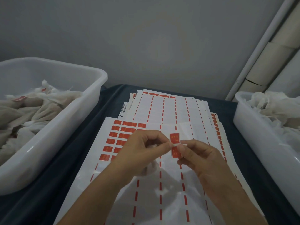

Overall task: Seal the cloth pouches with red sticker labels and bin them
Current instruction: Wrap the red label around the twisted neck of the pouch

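Two hands at work: left hand (142, 148) and right hand (194, 153) meet over the sticker sheets (162, 184), both seen from the head view.
Step in hand: looks like the sealing itself, a red sticker label (175, 144) being wrapped around the gathered neck of a cloth pouch (151, 169).
Left grip: fingers curled, thumb and forefinger pinching the pouch neck just at the label's left edge; the pouch body hangs white below the palm, mostly hidden.
Right grip: thumb and fingertips pinched on the label's middle from the right.
Label: upright red strip with pale print, a white band across its waist where the fingers meet.
Next move: probably folding the two red halves together so they stick flat, which calls for keeping the neck bunched tight.
Left bin (90, 101): translucent, holds pouches, some showing red labels; likely the finished lot.
Right bin (243, 127): holds plain white pouches.
Tabletop (78, 143): dark cloth under the sheets.
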Action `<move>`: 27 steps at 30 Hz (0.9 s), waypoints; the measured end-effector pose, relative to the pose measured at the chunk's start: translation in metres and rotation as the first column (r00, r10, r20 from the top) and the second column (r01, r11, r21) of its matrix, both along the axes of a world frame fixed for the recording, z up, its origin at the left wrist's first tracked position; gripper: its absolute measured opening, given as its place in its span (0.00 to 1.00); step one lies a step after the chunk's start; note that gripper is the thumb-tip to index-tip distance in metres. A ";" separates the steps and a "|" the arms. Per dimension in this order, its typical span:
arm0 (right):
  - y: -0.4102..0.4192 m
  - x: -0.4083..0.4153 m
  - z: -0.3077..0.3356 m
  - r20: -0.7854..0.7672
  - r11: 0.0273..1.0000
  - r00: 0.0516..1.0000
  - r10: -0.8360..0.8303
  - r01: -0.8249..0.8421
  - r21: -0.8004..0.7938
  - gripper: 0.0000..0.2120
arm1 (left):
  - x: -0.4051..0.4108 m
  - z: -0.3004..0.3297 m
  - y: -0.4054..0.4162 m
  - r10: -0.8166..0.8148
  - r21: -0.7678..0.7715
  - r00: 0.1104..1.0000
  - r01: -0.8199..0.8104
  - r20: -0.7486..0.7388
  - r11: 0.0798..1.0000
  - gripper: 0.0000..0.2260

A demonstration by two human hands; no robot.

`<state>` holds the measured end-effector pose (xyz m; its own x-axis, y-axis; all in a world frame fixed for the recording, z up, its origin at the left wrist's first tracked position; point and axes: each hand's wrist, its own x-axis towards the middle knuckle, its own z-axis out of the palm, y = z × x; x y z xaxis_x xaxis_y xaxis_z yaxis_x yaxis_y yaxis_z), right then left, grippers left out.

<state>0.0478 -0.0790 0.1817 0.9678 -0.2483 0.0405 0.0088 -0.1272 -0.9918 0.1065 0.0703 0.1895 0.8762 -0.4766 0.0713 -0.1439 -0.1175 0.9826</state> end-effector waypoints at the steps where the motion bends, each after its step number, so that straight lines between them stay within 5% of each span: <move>1: 0.000 0.000 -0.001 0.008 1.000 1.000 -0.010 0.010 0.001 0.12 | 0.000 0.000 0.000 -0.008 0.008 1.000 0.008 0.010 1.000 0.10; 6: -0.001 0.000 -0.001 0.062 0.995 0.996 -0.070 0.075 -0.067 0.11 | -0.002 -0.001 -0.004 0.031 0.028 0.998 -0.033 0.062 0.999 0.13; 9: -0.002 0.000 -0.004 0.056 0.992 0.992 -0.110 0.113 -0.060 0.12 | -0.006 0.002 -0.010 0.129 0.080 0.980 -0.142 0.151 0.987 0.05; 12: -0.002 0.001 -0.008 0.021 0.993 0.993 -0.113 0.113 0.019 0.11 | -0.008 0.002 -0.013 0.195 0.107 0.893 -0.258 0.404 0.960 0.19; 15: 0.000 0.000 -0.005 0.018 0.991 0.995 -0.102 0.100 0.087 0.10 | -0.009 0.001 -0.011 0.199 -0.007 0.739 -0.254 0.644 0.967 0.17; 17: 0.000 -0.001 -0.001 0.021 0.993 0.993 -0.114 0.113 0.038 0.12 | -0.009 -0.005 -0.012 0.184 -0.001 0.672 -0.264 0.717 0.964 0.13; 22: 0.001 -0.004 0.007 0.122 0.971 0.984 -0.133 0.154 -0.184 0.10 | -0.009 -0.010 -0.012 0.149 0.046 0.670 -0.265 0.727 0.963 0.13; 24: 0.003 -0.005 0.007 0.247 0.882 0.958 -0.143 0.237 -0.408 0.07 | -0.009 -0.010 -0.012 0.161 0.035 0.654 -0.276 0.739 0.960 0.15; 27: 0.000 -0.005 0.002 0.542 0.552 0.834 -0.099 0.500 -0.668 0.08 | -0.009 -0.011 -0.013 0.175 0.022 0.636 -0.289 0.751 0.957 0.14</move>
<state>0.0426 -0.0790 0.1833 0.6741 -0.1998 0.7111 0.1746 -0.8923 -0.4163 0.0978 0.0577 0.1786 0.6446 -0.3189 0.6949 -0.7601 -0.3648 0.5377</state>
